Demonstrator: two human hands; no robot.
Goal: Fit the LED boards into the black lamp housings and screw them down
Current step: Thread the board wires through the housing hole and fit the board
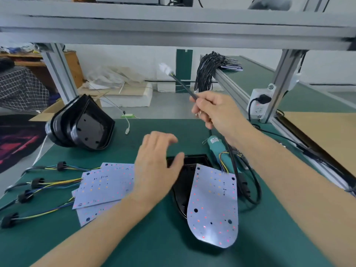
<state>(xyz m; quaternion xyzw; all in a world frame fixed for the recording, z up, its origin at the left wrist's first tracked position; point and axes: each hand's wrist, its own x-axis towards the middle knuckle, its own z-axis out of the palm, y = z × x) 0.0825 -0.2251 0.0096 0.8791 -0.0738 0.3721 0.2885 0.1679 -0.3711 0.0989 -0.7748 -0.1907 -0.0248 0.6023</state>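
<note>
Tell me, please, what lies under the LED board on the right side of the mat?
A black lamp housing lies under the LED board, showing past its left and top edges. The board covers the rest, so its right part and inside are hidden.

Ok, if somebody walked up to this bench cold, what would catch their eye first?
Probably the white LED board lying askew over a black lamp housing at centre, not seated in it. Next, the right hand raised above the bench, gripping a black cable with a white connector at its tip, while the left hand hovers open over the housing. To the left lie a pile of boards and nested empty housings.
</note>
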